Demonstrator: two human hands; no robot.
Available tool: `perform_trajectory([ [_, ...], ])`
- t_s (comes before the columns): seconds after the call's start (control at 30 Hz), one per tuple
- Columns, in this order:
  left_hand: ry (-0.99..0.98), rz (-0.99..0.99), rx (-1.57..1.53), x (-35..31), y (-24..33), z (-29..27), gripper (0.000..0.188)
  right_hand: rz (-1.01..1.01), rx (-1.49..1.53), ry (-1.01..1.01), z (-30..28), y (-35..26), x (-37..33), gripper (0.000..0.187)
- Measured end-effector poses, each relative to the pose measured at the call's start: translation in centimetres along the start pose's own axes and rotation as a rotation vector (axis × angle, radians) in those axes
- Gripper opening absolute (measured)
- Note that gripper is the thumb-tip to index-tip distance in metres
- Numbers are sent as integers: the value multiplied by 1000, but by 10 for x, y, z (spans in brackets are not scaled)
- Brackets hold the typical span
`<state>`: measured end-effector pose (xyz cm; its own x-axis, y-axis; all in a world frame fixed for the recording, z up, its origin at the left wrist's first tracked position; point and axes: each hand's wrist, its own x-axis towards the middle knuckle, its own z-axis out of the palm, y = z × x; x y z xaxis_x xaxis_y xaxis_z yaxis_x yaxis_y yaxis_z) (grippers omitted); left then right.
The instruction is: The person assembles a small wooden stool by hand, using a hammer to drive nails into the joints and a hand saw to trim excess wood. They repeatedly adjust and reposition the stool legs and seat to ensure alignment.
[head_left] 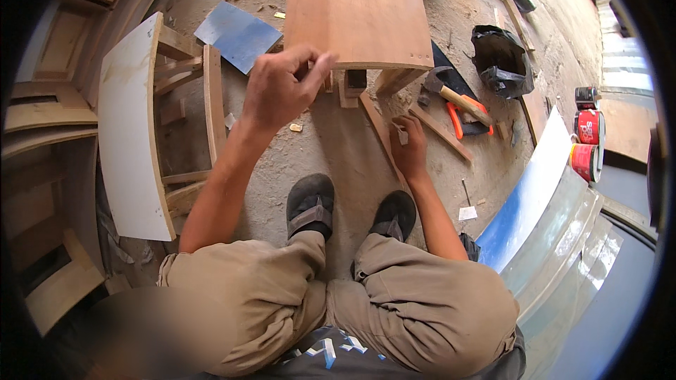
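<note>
A wooden box-like piece with a reddish-brown plywood top (359, 10) stands on the floor ahead of me. Over its near left corner is my left hand (282, 91), fingers curled in and thumb beside the forefinger; anything between them is hidden. My right hand (410, 149) hangs low to the right of the box, beside a thin wooden strip (380, 130). Its fingers are bent together, with a small pale bit showing that I cannot identify. Farther right, a hammer (465, 104) with a wooden handle lies across an orange-handled saw (453, 118).
At left a white-faced wooden frame (130, 134) stands near a blue sheet (238, 34). Another wooden strip (443, 134) lies right of the box. A black plastic bag (501, 63), red cans (586, 127) and clear sheeting (556, 232) are at right. My sandalled feet (310, 204) are below.
</note>
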<state>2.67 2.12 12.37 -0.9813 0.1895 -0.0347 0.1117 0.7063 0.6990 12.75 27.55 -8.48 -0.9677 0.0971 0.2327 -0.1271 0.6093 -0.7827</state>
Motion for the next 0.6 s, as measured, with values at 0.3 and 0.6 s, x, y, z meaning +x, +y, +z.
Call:
perform_trajectory([
  [0.3, 98, 537, 651, 36, -25, 54, 101, 7, -54, 181, -46, -3, 17, 10],
  [0.6, 13, 446, 615, 33, -19, 51, 110, -256, -217, 445, -111, 16, 142, 12],
])
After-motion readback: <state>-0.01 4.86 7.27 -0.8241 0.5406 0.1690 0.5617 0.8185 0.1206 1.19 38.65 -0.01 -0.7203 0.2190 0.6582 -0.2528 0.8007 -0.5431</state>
